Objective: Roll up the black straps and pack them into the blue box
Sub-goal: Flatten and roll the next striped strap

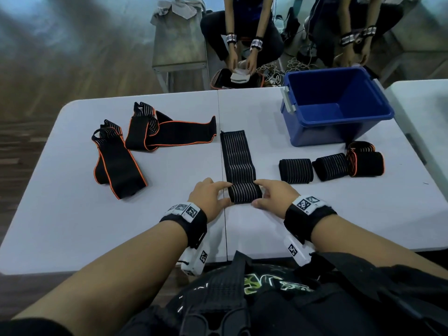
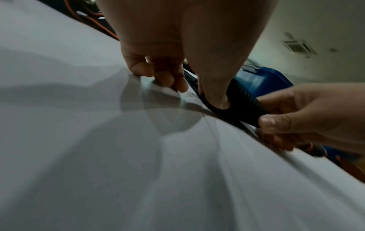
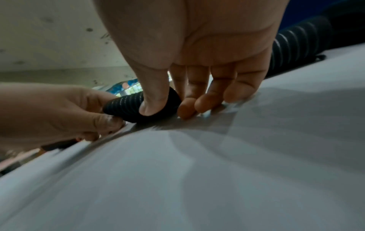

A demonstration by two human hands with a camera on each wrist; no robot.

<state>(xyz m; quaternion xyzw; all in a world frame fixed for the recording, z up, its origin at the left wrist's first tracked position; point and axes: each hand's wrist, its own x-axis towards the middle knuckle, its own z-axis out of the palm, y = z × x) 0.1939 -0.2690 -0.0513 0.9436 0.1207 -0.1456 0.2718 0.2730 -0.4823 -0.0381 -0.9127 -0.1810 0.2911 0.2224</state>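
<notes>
Both hands, left hand [image 1: 208,197] and right hand [image 1: 271,196], are pinching the half-rolled strap [image 1: 244,192]; we are finding its core hidden.

Head view looks down; wrist views, close, share the hands [image 1: 244,197].

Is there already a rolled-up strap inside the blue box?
No, the blue box shows only its bare blue inside, and the three rolled straps lie on the table in front of it.
</notes>
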